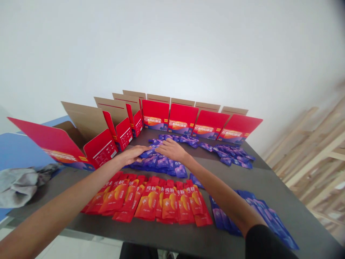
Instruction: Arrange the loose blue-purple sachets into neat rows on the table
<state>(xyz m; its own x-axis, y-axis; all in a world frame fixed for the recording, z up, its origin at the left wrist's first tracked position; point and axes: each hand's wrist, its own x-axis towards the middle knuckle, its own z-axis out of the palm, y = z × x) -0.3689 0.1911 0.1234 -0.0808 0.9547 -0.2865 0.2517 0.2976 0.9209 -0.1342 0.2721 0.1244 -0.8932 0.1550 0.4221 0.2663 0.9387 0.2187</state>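
My left hand and my right hand lie flat and open on a heap of overlapping purple sachets, their fingertips nearly meeting. Neither hand visibly grips anything. Below my forearms, a row of overlapping red sachets with orange prints lies on the dark grey table. More purple sachets are spread towards the far right, and another group lies partly under my right forearm.
Several open red cartons with brown cardboard flaps stand along the table's far edge and left side. A grey cloth lies on a blue surface at the left. Pale wooden slats stand beyond the right edge.
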